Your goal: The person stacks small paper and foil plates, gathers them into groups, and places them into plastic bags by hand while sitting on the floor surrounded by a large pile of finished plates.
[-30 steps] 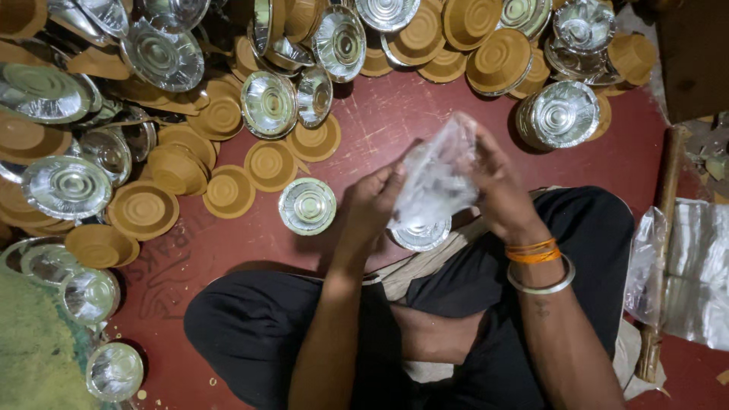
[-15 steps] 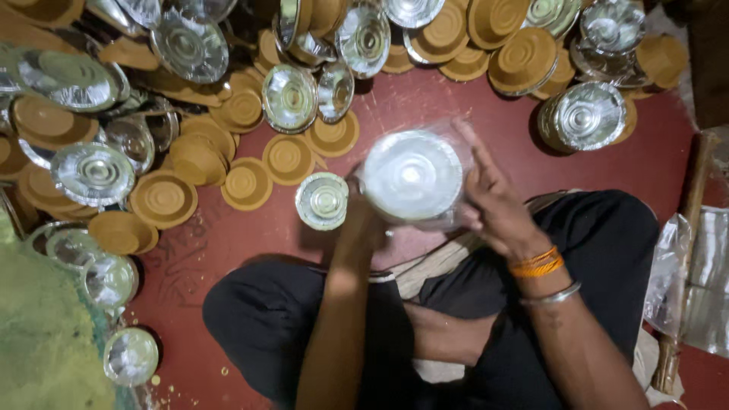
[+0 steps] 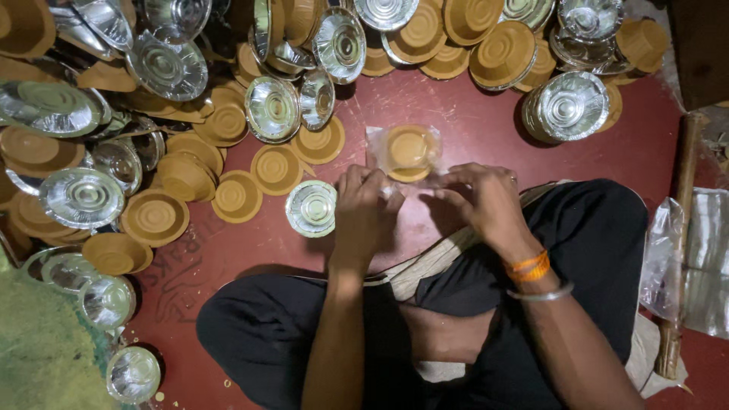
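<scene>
Clear crinkled plastic bag (image 3: 404, 154) lying on red floor, just ahead of crossed legs, wrapping a stack of round tan paper bowls (image 3: 408, 149). Left hand (image 3: 366, 206) and right hand (image 3: 480, 199) curled, fingertips pinching bag's near edge. Half a second back, held aloft, foil face up; now lowered, tan side showing.

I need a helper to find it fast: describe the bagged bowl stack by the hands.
On the red floor, just beyond the left hand and right hand, lies a stack of brown bowls. Unlike the loose bowls around it, it sits inside a clear plastic bag.
</scene>
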